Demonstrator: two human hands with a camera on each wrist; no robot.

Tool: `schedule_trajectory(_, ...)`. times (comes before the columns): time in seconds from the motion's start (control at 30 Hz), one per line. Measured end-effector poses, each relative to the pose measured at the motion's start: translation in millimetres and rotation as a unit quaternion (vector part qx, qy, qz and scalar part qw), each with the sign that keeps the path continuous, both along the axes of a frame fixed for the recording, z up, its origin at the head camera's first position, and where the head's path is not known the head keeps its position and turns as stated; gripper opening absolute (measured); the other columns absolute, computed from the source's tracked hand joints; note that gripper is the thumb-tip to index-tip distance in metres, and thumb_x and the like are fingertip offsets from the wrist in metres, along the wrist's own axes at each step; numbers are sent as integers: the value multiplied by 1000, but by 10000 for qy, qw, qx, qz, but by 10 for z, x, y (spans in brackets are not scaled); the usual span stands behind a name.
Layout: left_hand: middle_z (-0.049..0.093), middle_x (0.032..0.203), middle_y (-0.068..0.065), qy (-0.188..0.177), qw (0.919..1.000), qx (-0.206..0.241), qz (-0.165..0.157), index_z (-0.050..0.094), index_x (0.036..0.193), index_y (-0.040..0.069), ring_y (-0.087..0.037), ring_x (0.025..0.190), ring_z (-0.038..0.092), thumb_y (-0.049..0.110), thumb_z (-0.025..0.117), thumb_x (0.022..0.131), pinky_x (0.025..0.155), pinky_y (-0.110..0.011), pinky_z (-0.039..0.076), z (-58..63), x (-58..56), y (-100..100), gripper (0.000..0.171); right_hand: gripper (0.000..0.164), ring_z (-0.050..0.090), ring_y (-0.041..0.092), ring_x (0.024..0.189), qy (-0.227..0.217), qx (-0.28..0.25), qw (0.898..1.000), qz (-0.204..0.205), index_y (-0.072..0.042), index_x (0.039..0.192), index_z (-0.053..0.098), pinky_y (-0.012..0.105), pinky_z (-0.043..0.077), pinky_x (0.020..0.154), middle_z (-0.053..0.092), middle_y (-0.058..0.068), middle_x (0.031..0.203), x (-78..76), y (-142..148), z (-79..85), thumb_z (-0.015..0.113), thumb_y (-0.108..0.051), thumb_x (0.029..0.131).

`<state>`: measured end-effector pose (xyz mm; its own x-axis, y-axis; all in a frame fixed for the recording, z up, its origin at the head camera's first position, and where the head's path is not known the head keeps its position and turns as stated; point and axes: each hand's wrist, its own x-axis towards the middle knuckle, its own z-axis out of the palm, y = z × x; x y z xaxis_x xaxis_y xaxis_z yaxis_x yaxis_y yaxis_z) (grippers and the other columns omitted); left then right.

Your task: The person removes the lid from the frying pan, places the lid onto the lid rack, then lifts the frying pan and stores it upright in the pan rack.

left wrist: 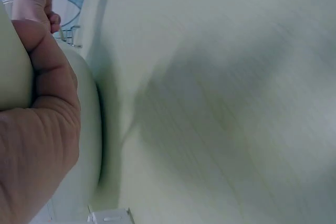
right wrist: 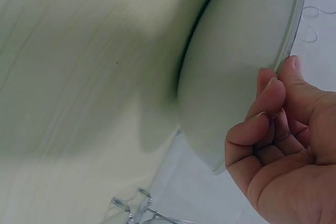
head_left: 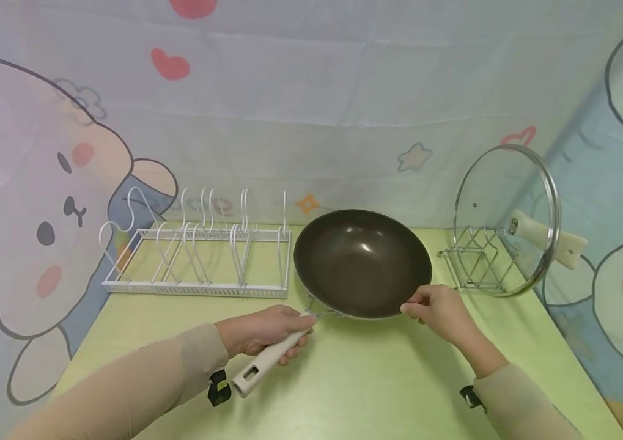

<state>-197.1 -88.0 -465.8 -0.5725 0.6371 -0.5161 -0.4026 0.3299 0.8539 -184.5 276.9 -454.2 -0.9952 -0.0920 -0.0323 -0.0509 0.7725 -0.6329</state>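
Note:
A wok (head_left: 362,260) with a dark brown inside and a pale outside stands level at the middle of the table, its underside right at the tabletop in both wrist views. My left hand (head_left: 267,329) grips its cream handle (head_left: 260,371), which points toward me and to the left. At the near right of the wok, my right hand (head_left: 439,310) pinches the rim between thumb and fingers. In the right wrist view that pinching hand (right wrist: 286,148) shows beside the pale outer wall (right wrist: 236,72). The left wrist view has the thumb (left wrist: 55,80) lying over the handle.
Left of the wok sits a white wire rack (head_left: 195,291) with several upright loops. A glass lid (head_left: 501,201) with a steel rim and cream handle stands upright in a small metal rack (head_left: 476,284) at the right. A printed cloth (head_left: 311,79) hangs behind the table (head_left: 355,379).

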Motion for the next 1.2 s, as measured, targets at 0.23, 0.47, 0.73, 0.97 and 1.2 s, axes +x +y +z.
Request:
schedule_trajectory(0.23,57,80,2,-159,9996,196,86,56,97,10,-9,59,53,42,51,113,52,-23,50,-32,29,51,36,31,65,23,73,-463,-209,9979,-403,-5,96,66,33,48,62,74,9,84,-13,40,-30,78,-34,100)
schedule_trajectory(0.47,56,80,2,-173,9995,210,145,55,98,10,-10,58,52,41,50,114,51,-23,49,-32,56,51,35,43,50,14,61,-1210,-568,9910,-27,-7,81,71,29,43,57,68,5,72,-51,50,-51,62,-38,109)
schedule_trajectory(0.73,57,81,1,-222,9992,245,245,55,105,7,-10,60,53,40,50,113,52,-23,51,-24,91,106,34,43,49,9,64,-2109,-2016,9565,-49,3,101,69,25,48,61,67,0,80,-87,100,-111,54,-35,114)
schedule_trajectory(0.97,57,81,1,-275,9988,266,317,54,107,5,-11,59,54,38,49,114,52,-23,51,-41,114,148,34,42,49,9,64,-2200,-2157,9513,-116,2,102,68,24,48,60,65,-1,78,-119,108,-102,52,-34,114)
schedule_trajectory(1.2,57,83,0,-301,9985,289,344,54,111,4,-12,60,55,38,49,114,53,-23,52,-37,140,190,34,41,49,9,66,-2246,-2119,9510,-155,3,104,67,24,47,61,65,-1,79,-136,118,-94,51,-34,115)
